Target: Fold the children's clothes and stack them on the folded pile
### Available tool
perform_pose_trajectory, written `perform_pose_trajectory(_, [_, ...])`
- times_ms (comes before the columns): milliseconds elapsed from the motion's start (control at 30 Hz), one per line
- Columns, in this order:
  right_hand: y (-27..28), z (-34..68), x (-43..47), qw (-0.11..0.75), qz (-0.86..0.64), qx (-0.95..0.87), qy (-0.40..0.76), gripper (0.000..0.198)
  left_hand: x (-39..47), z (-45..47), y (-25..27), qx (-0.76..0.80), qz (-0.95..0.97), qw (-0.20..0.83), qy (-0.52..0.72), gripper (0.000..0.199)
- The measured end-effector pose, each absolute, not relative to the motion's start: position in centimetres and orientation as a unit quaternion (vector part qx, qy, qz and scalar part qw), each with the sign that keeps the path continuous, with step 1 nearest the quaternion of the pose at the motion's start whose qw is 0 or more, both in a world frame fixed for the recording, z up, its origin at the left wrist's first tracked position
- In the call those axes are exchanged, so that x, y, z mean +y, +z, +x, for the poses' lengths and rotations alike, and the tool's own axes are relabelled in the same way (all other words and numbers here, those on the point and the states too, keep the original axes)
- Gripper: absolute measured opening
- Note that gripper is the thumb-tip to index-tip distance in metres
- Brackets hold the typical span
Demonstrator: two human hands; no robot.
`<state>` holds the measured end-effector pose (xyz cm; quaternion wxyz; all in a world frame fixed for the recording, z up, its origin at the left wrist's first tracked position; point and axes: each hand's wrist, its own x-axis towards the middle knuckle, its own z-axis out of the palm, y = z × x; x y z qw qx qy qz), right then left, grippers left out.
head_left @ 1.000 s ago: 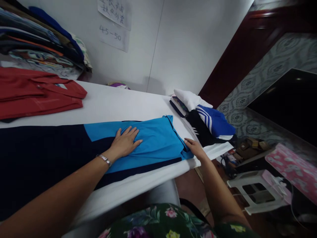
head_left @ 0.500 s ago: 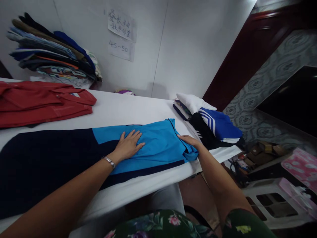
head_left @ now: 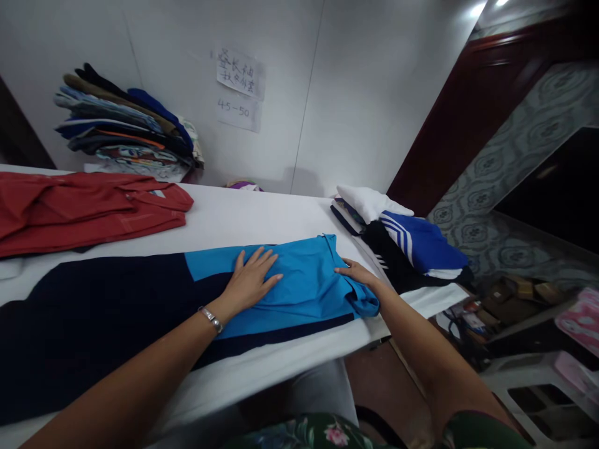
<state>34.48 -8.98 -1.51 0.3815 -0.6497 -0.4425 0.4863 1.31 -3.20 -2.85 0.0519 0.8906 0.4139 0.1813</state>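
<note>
A navy and bright blue garment (head_left: 309, 268) lies lengthwise along the front of the white-covered table, its blue end to the right. My left hand (head_left: 253, 280) rests flat on the blue part, fingers spread, pressing on the cloth. At the garment's right end, where the cloth is bunched and folded over, my right hand (head_left: 358, 272) holds the edge between thumb and fingers; some of its fingertips are hidden. The dark navy part stretches away to the left under my left forearm.
A red garment (head_left: 93, 209) lies at the back left of the table (head_left: 262, 215). Behind it rises a tall stack of folded clothes (head_left: 131, 125). Further folded clothes (head_left: 421, 243), blue, black and white, sit at the right end. A white plastic stool (head_left: 505, 380) stands at the lower right.
The view has shifted slightly, so everything appears a little lower and further right. The right thumb now shows on top of the blue cloth edge. The left hand stays flat on the garment.
</note>
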Motion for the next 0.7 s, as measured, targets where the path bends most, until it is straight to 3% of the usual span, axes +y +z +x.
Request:
perform_pose_trajectory(233, [-1.6,40.3,-8.9,0.392,-0.764,-0.431,0.277,0.059,-5.8,1.6,-0.4,0.343,0.918,0.085,0.180,0.054])
perform_pose_trajectory(367, [-2.1,42.9,-10.0,0.370,-0.790,-0.422,0.247,0.052,-6.0,2.0,-1.3,0.340,0.926,0.115,0.115,0.057])
perform_pose_trajectory(533, [-1.9,43.7,-9.9,0.268,-0.813,-0.500,0.129,0.053,-5.4,2.0,-3.1,0.360,0.921,0.141,0.040,0.060])
perform_pose_trajectory(600, [-1.1,42.6,-9.3,0.234,-0.798,-0.553,0.057,0.054,-5.3,2.0,-3.2,0.361,0.920,0.145,0.040,0.061])
perform_pose_trajectory(700, [0.1,38.4,-8.3,0.278,-0.704,-0.654,0.014,0.055,-5.5,2.0,-2.9,0.361,0.919,0.153,0.031,0.062])
